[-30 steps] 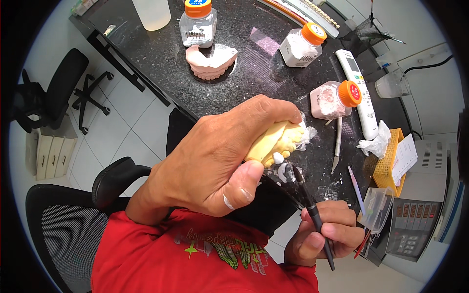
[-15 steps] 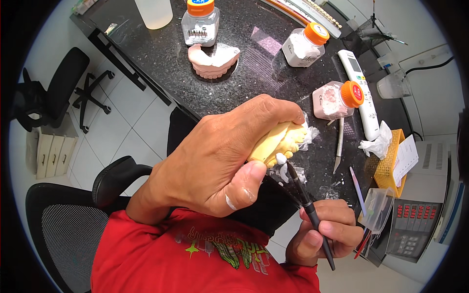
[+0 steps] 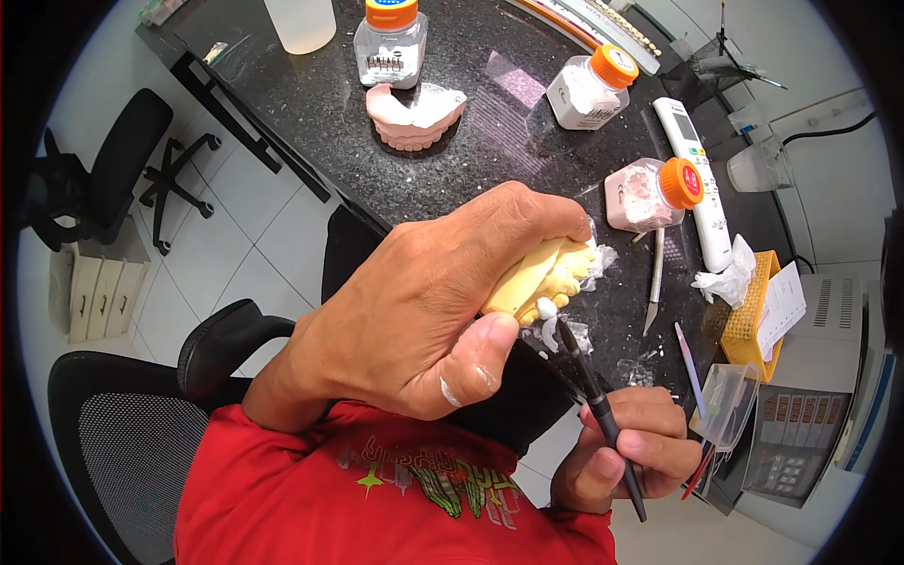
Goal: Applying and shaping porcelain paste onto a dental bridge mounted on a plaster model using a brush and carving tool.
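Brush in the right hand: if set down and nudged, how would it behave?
The brush would probably roll, since its handle looks slim and rounded. The handle runs straight, so it is likely stiff along its length. The dark bristles taper to a point, so they would probably flex under a push.

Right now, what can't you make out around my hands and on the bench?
In the head view:
Yellow dental model: partly hidden by the left hand over it.
Brush: its tip is too small to tell whether it touches the white lump.
Translucent container: its top is cut off by the upper edge.
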`<action>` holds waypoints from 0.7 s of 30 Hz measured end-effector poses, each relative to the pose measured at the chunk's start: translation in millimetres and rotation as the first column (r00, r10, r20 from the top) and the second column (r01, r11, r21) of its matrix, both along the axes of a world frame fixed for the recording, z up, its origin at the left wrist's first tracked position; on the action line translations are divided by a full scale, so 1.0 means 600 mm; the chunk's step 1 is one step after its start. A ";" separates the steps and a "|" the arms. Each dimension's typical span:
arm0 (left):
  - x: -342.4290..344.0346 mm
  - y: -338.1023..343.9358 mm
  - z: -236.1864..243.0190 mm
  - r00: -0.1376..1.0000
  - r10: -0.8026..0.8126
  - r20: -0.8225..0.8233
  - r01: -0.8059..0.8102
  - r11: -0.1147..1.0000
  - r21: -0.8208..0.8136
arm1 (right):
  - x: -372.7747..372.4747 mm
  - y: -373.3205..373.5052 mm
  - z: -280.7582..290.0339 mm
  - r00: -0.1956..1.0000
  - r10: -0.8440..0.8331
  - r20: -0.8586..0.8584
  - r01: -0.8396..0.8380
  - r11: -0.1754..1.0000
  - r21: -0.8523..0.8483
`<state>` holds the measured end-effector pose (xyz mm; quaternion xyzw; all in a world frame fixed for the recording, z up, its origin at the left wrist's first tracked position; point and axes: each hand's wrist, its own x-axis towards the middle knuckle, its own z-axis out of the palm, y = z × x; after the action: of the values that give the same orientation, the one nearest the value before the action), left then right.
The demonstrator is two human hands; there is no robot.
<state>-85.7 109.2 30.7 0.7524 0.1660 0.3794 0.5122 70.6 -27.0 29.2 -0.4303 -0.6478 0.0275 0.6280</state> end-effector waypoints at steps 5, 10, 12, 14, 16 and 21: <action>0.000 0.002 -0.001 1.000 -0.010 -0.012 0.010 1.000 0.020 | 0.001 -0.003 -0.001 1.000 0.002 0.017 -0.002 1.000 -0.013; -0.001 0.002 0.001 0.999 -0.017 -0.031 0.018 1.000 0.007 | 0.000 -0.003 0.000 1.000 0.003 0.023 -0.002 0.999 -0.033; -0.002 0.003 0.002 0.999 -0.020 -0.033 0.021 1.000 0.009 | 0.001 -0.003 0.000 1.000 0.009 0.028 -0.008 0.999 -0.035; -0.001 0.003 0.000 1.000 -0.014 -0.023 0.014 1.000 0.017 | 0.000 -0.001 0.001 1.000 0.007 0.026 -0.006 1.000 -0.026; -0.001 0.003 -0.001 1.000 -0.008 -0.012 0.008 1.000 0.025 | -0.002 -0.001 0.001 1.000 0.006 0.023 -0.005 1.000 -0.017; -0.007 0.002 0.003 0.999 0.002 -0.039 -0.001 1.000 0.016 | 0.003 -0.006 -0.002 0.996 0.072 -0.045 -0.070 0.997 0.037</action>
<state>-89.8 110.3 32.6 0.7636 0.1734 0.3665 0.5026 72.6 -30.9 27.9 -0.3952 -0.6482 0.0483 0.6491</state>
